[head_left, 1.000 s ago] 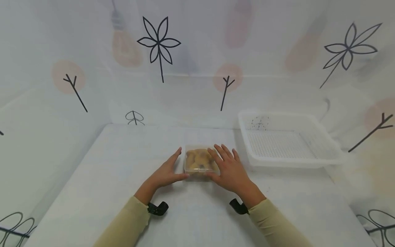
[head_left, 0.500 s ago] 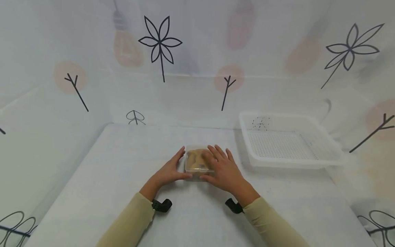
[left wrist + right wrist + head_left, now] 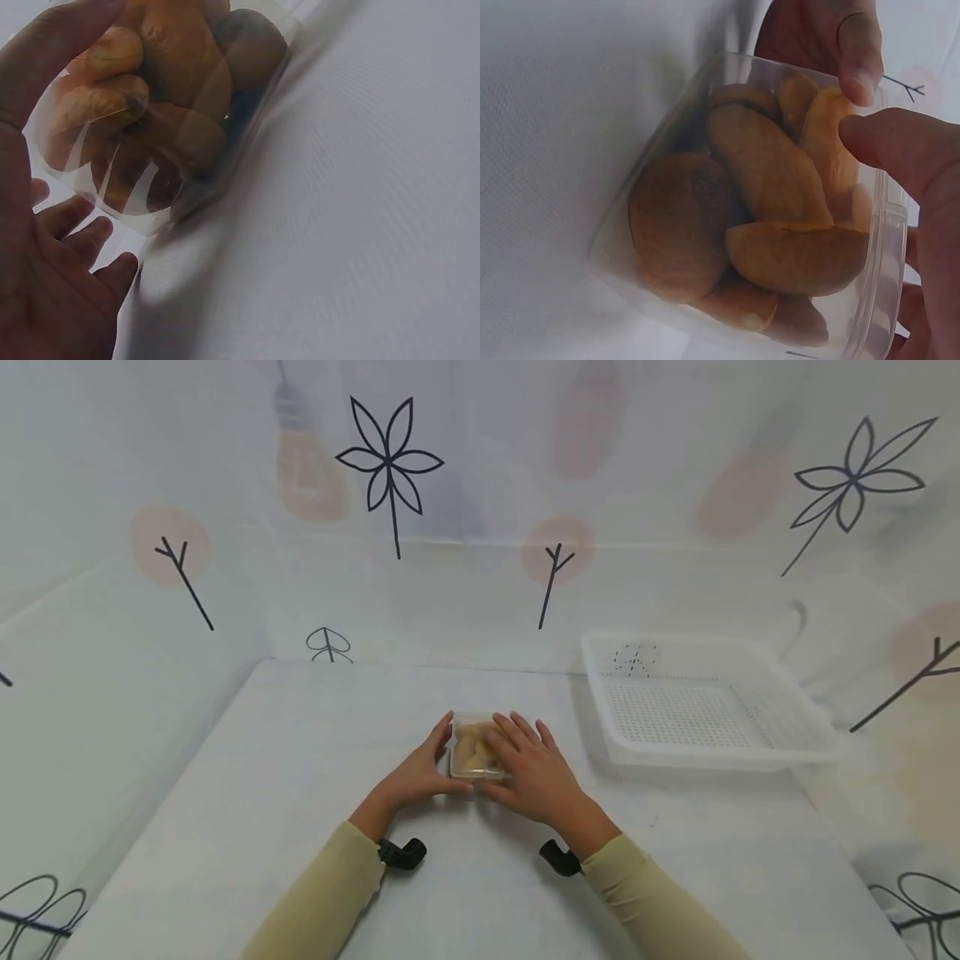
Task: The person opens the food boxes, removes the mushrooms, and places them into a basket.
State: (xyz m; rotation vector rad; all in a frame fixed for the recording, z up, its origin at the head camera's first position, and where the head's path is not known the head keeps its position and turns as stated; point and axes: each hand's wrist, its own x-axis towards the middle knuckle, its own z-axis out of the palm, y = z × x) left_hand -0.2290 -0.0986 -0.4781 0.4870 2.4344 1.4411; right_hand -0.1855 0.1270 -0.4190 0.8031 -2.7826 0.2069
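Note:
A clear plastic box [image 3: 468,772] with a lid stands on the white table, holding several brown, rounded pieces [image 3: 765,165] whose kind I cannot tell. My left hand [image 3: 415,774] holds its left side, thumb along the front and fingers towards the back. In the left wrist view the left fingers [image 3: 86,232] are bent beside the box's edge. My right hand [image 3: 536,774] lies over the right part of the box, fingers across the lid and thumb at the front, hiding that end. The two thumbs come close together at the front in the right wrist view.
A white perforated plastic basket [image 3: 705,760] stands at the back right of the table [image 3: 315,760]. Behind the table and along its sides hangs a white cloth [image 3: 480,602] printed with plants and bulbs.
My right hand has shifted left over the lid, covering more of the box. My left hand has edged right against its left side. The box and basket stay in place.

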